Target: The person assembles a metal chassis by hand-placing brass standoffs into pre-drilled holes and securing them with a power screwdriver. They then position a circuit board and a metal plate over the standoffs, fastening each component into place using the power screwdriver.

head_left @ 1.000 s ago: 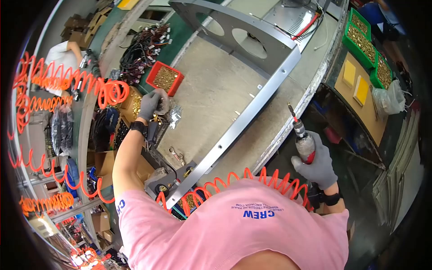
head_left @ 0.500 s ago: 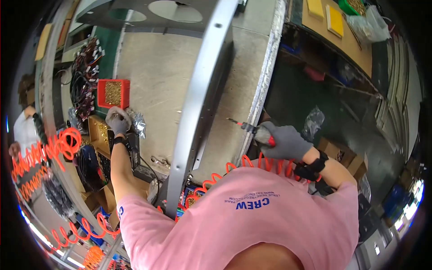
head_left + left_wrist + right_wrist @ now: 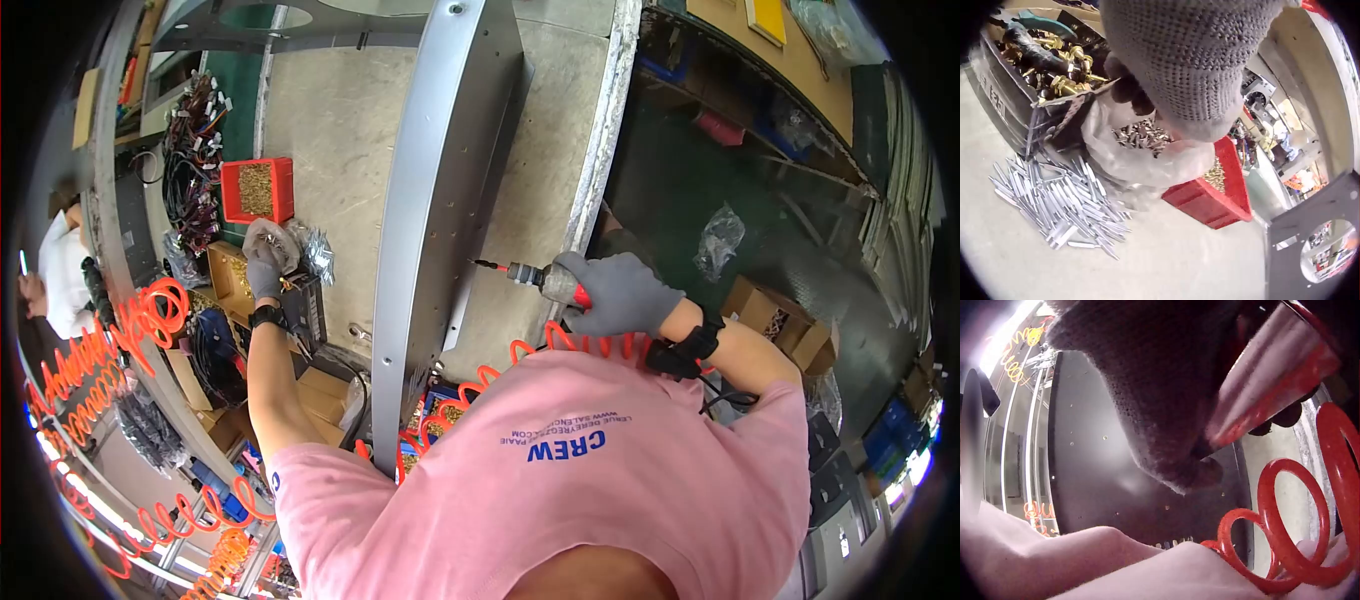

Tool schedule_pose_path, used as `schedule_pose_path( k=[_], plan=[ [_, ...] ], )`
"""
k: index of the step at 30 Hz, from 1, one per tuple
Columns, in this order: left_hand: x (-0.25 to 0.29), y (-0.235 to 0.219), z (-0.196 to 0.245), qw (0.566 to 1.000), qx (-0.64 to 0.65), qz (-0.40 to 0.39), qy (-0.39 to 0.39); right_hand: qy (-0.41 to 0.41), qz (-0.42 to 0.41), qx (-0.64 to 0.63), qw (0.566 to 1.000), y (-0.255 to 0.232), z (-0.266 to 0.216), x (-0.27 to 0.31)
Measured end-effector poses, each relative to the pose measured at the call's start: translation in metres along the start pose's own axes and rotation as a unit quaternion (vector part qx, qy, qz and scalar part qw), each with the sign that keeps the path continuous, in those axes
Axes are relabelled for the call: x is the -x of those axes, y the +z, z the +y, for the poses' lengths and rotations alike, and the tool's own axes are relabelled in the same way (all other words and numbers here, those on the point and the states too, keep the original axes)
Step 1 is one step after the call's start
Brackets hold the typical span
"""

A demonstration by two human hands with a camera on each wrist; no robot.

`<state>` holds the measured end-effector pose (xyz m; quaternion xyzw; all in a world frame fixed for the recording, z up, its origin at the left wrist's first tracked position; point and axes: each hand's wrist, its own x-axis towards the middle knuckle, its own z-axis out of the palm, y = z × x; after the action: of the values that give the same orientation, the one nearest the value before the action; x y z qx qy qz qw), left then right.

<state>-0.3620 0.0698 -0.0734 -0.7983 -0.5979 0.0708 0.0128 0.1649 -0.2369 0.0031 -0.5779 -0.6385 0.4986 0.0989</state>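
My gloved left hand (image 3: 263, 273) is at a clear plastic bag (image 3: 272, 246) beside a red bin (image 3: 257, 190) of brass-coloured screws. In the left wrist view the glove (image 3: 1188, 62) reaches over the mouth of the bag (image 3: 1147, 165), above small metal pieces; the dark fingertips are partly hidden, and whether they pinch anything is unclear. My right hand (image 3: 625, 293) grips a powered screwdriver (image 3: 555, 284), its bit pointing left, apart from the long grey metal panel (image 3: 425, 200). The right wrist view shows the glove (image 3: 1147, 394) curled round the tool's body (image 3: 1272, 375).
Loose silver pieces (image 3: 1060, 203) lie beside the bag, near a box of brass fittings (image 3: 1054, 69). Dark cable bundles (image 3: 190, 150) lie behind the red bin. A red coiled hose (image 3: 490, 372) crosses in front of the torso. Another person (image 3: 65, 270) is at the far left.
The head view has shifted, with the panel now nearer the middle. My right hand has brought the screwdriver toward the panel, its bit turned from upward to leftward. My left hand remains at the bag.
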Motion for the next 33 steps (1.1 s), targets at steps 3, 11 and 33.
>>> schedule_pose_path(
  k=[3,11,33],
  plan=[
    [-0.001,-0.050,0.061,0.969,0.235,0.039,-0.067,-0.006,0.001,-0.003,1.000,-0.002,-0.003,0.003],
    [0.009,-0.148,0.154,0.843,0.524,-0.020,-0.117,-0.024,0.046,0.005,0.999,-0.011,-0.019,0.016],
    [0.143,-0.199,0.212,0.723,0.637,-0.223,-0.146,-0.095,-0.058,0.030,0.993,0.007,-0.057,0.013]
  ],
)
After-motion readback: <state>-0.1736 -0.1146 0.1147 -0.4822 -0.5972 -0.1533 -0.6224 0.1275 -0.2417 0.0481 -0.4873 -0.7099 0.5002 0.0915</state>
